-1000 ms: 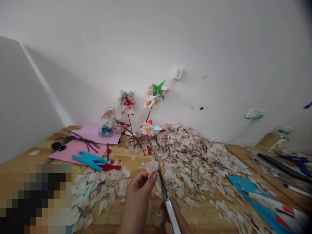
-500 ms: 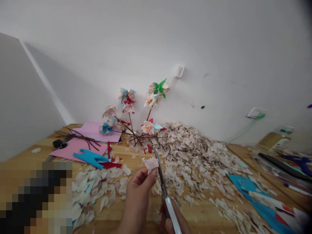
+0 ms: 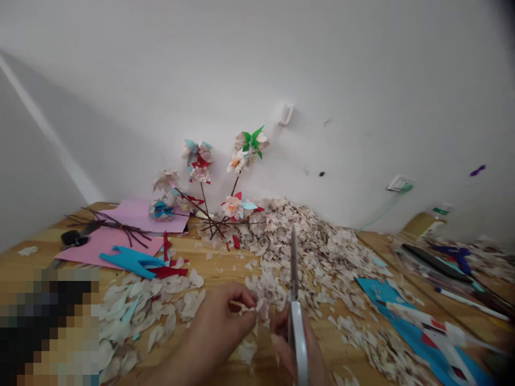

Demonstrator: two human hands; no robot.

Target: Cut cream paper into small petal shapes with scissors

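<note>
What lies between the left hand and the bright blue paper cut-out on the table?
In the head view, a loose drift of pale paper petals lies between the left hand and the blue cut-out.

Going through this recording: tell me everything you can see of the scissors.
The scissors stand almost upright, points up, with narrow steel blades above a white handle that runs off the bottom of the view. The right hand grips the handle. The blades look nearly closed, but it is hard to be sure. Their tips rise past a pale paper scrap.
</note>
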